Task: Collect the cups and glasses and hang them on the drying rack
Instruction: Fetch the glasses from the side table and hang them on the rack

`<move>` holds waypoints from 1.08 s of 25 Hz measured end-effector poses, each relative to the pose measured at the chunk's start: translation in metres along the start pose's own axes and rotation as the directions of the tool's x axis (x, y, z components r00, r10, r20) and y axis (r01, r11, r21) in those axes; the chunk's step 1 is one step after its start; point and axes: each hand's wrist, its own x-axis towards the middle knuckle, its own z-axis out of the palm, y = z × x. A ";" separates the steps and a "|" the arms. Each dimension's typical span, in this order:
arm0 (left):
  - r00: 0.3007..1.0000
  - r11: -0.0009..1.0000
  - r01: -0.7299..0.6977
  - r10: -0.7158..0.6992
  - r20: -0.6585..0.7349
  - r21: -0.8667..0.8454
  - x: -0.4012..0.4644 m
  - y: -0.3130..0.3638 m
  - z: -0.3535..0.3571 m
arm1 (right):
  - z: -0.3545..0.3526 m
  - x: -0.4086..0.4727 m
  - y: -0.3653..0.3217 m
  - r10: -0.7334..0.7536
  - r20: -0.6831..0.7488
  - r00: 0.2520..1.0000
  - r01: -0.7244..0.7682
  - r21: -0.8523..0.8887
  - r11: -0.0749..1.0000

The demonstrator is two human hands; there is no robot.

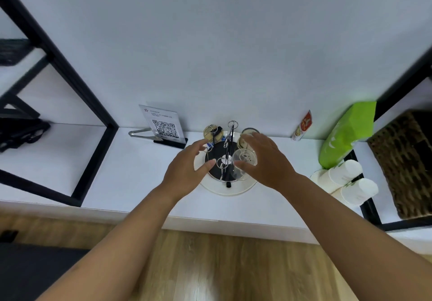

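A person works at a wire drying rack [228, 151] standing on a round tray [225, 189] on a white counter [131, 167], where two glasses already sit at the back pegs and free pegs remain; the right hand [264, 160] grips a clear glass [244, 162] between thumb and fingers above the rack's near right side, while the left hand [187, 167] hovers beside the rack, fingers spread and empty

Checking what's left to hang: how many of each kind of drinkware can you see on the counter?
Clear glasses: 3, at the drying rack: back left, back right, and one in the right hand.
White paper cup stacks: 2, lying on the right.
Total: 5
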 end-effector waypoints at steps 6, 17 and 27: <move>0.987 0.994 -0.112 0.110 -0.118 -0.012 -0.018 0.092 -0.069 | -0.097 -0.024 -0.040 -0.046 -0.001 0.999 0.046 0.102 0.994; 0.914 0.944 -0.318 0.330 -0.238 0.088 -0.082 0.252 -0.193 | -0.266 -0.105 -0.149 -0.238 -0.193 0.952 0.254 0.066 0.965; 0.819 0.844 -0.526 0.537 -0.204 0.106 -0.155 0.344 -0.245 | -0.338 -0.218 -0.216 -0.206 -0.397 0.895 0.230 0.014 0.973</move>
